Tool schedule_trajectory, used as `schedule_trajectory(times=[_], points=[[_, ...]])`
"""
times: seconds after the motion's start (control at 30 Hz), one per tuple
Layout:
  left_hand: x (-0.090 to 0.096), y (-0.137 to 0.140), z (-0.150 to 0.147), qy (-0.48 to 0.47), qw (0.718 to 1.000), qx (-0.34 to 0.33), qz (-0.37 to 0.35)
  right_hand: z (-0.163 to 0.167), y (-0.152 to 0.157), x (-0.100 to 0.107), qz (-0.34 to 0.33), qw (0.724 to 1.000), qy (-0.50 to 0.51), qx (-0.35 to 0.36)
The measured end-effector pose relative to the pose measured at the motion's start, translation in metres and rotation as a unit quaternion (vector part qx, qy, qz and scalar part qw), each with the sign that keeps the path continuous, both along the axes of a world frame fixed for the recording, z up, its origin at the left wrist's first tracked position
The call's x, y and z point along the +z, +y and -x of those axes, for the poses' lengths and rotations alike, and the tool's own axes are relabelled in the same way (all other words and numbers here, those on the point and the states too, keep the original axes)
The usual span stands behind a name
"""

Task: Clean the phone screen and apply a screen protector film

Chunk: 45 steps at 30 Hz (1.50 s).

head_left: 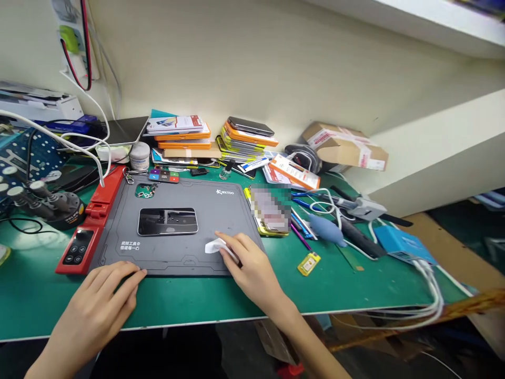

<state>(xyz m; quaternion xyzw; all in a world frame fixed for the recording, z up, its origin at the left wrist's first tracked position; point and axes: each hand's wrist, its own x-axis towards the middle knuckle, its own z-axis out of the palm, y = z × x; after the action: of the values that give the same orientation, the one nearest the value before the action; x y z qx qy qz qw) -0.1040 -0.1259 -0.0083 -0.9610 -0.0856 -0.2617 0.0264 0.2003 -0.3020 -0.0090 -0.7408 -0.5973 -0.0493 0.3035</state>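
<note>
A smartphone (pixel 168 221) with a dark, glossy screen lies face up on the grey work mat (pixel 158 261). My right hand (pixel 252 263) is over the mat's right part, its fingers closed on a white tissue (pixel 216 246). At the mat's front left edge rests my left hand (pixel 104 295), fingers stretched out and holding nothing. A red device with a touch panel (pixel 79 246) runs along the mat's left side. Small screws and parts sit in a recess (pixel 145 190) at the mat's top left.
Stacked boxes (pixel 179 134) and phone trays (pixel 248 138) line the wall. To the right lie a blue air blower (pixel 325 229), several thin tools, cables and a blue charger (pixel 402 243). A yellow-framed part (pixel 309 263) is near the front. Grey bottles (pixel 47 202) stand at left.
</note>
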Motion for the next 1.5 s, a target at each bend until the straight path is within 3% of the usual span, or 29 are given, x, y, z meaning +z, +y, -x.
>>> schedule_trajectory(times=[0.3,0.43,0.63,0.73,0.87,1.07,1.33,1.5], points=[[0.001,-0.002,-0.001,-0.013,1.000,-0.001,-0.008,0.017,0.040,0.008,-0.079,0.996,-0.010,0.031],[0.003,-0.004,-0.001,-0.015,1.000,0.005,-0.003,0.027,0.053,0.008,-0.040,0.996,-0.078,0.024],[0.006,-0.005,-0.002,-0.021,1.000,0.000,-0.007,0.047,0.039,-0.004,0.023,0.991,-0.121,0.049],[0.005,-0.003,-0.002,-0.019,1.000,-0.003,-0.012,0.050,0.038,-0.002,0.072,0.988,-0.119,0.067],[0.003,-0.002,-0.002,-0.014,1.000,-0.011,-0.014,0.040,0.059,0.007,0.116,0.988,-0.081,0.064],[0.004,-0.003,-0.001,-0.006,1.000,-0.005,-0.010,0.035,0.095,0.009,0.130,0.988,-0.059,0.057],[0.006,-0.007,-0.003,0.001,1.000,0.004,0.005,0.053,0.063,0.001,0.120,0.985,-0.063,0.107],[0.007,-0.010,-0.002,-0.002,1.000,0.004,0.018,0.025,0.102,0.004,0.142,0.985,-0.041,0.090]])
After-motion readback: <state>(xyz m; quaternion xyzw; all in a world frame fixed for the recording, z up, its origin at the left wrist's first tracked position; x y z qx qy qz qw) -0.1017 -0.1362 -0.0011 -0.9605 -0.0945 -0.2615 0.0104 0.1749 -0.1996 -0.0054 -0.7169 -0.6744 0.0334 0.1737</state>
